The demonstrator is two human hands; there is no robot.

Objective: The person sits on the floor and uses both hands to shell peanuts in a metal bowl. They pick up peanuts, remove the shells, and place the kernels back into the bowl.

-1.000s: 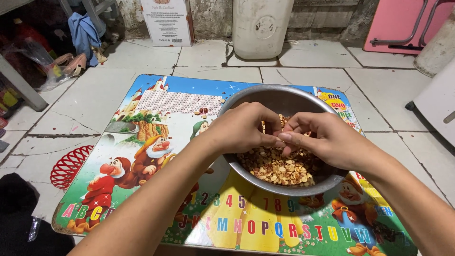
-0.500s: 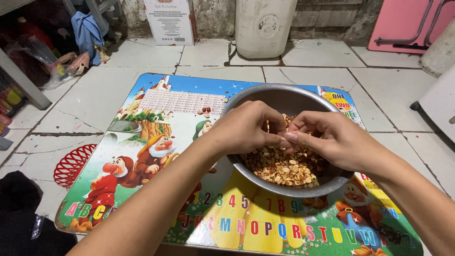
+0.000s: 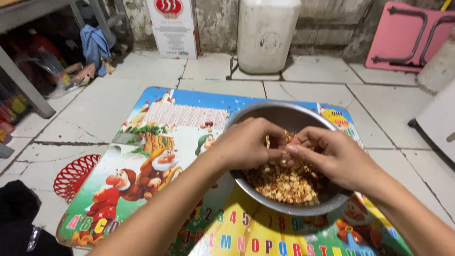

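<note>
The round grey metal bowl stands on the low table with colourful cartoon pictures and is about half full of small pale and reddish-brown peanuts. Over it, the left hand and the right hand meet, fingers curled and pinched on a few peanuts. To do this well, I think it is better to rub gently and keep both hands above the bowl, so nothing falls outside

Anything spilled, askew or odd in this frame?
A few nuts lie loose on the table, left of the bowl, with reddish flecks scattered near them. Both hands meet over the bowl. Nothing else stands out.
</note>
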